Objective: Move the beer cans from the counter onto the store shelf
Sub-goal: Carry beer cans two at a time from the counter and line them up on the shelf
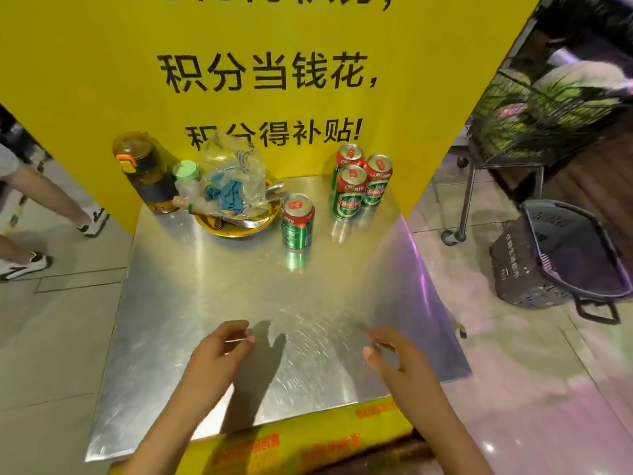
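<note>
Hovering over the near end of the steel counter (191,303), both hands are empty: the left hand (219,351) with fingers loosely curled, the right hand (394,358) relaxed and half open. One can (297,221) stands well beyond the fingertips, upright. Three more cans (359,180) cluster farther back to its right, touching, against the yellow sign (85,80).

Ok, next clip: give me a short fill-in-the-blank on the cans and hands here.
1. The counter holds ___ beer cans in all.
2. The lone can stands right beside the yellow ___.
3. The left hand and right hand hold ___.
4. The three cans stand in front of a ___ sign.

Missing words: four; bowl; nothing; yellow
</note>
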{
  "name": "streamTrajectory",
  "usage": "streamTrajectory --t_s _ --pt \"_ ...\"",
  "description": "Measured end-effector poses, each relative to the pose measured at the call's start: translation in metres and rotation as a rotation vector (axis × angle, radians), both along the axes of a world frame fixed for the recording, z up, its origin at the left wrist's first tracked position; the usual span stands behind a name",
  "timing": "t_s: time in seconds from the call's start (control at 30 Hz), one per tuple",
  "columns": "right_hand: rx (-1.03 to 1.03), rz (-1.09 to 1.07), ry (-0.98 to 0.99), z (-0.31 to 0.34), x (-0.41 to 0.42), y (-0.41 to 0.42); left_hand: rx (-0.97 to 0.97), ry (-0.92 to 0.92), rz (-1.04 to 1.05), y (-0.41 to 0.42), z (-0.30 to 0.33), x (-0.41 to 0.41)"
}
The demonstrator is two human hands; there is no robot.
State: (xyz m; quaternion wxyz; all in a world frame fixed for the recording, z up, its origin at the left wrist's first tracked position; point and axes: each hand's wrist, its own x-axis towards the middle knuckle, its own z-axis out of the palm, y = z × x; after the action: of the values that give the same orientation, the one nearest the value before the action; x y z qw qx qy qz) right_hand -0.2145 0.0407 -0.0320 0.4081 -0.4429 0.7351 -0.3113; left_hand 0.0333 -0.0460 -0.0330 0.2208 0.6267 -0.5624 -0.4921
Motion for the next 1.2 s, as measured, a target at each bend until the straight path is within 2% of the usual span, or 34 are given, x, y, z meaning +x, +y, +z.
streamTrajectory --t_s 0.2,0.3,0.53,0.63,0.7,0.97,1.07,1.2 --pt "0.064 -0.001 -0.017 -0.016 -0.039 -0.050 -0.041 0.132 -0.016 -0.063 0.010 -0.081" --pt "0.077 -0.018 -0.062 -0.024 -0.048 -0.096 -0.018 0.143 0.015 -0.081 0.003 -0.099" --pt "-0.081 -0.123 -0.075 -0.044 -0.065 -0.228 0.043 -0.026 0.163 -0.128 -0.032 -0.108" --pt "-0.148 -0.153 -0.133 -0.054 -0.067 -0.265 -0.033 -0.087 0.173 -0.143 -0.044 -0.113" --pt "-0.157 -0.232 -0.185 -0.056 -0.063 -0.282 -0.108 -0.059 0.172 -0.150 -0.044 -0.118" --pt "-0.088 -0.422 -0.005 -0.059 -0.046 -0.308 -0.236 0.028 0.246 -0.168 -0.046 -0.135" --pt "-0.084 -0.394 0.063 -0.059 -0.047 -0.304 -0.242 0.046 0.289 -0.168 -0.046 -0.135" --pt "-0.154 -0.341 0.029 -0.064 -0.050 -0.287 -0.244 0.057 0.336 -0.161 -0.042 -0.134"
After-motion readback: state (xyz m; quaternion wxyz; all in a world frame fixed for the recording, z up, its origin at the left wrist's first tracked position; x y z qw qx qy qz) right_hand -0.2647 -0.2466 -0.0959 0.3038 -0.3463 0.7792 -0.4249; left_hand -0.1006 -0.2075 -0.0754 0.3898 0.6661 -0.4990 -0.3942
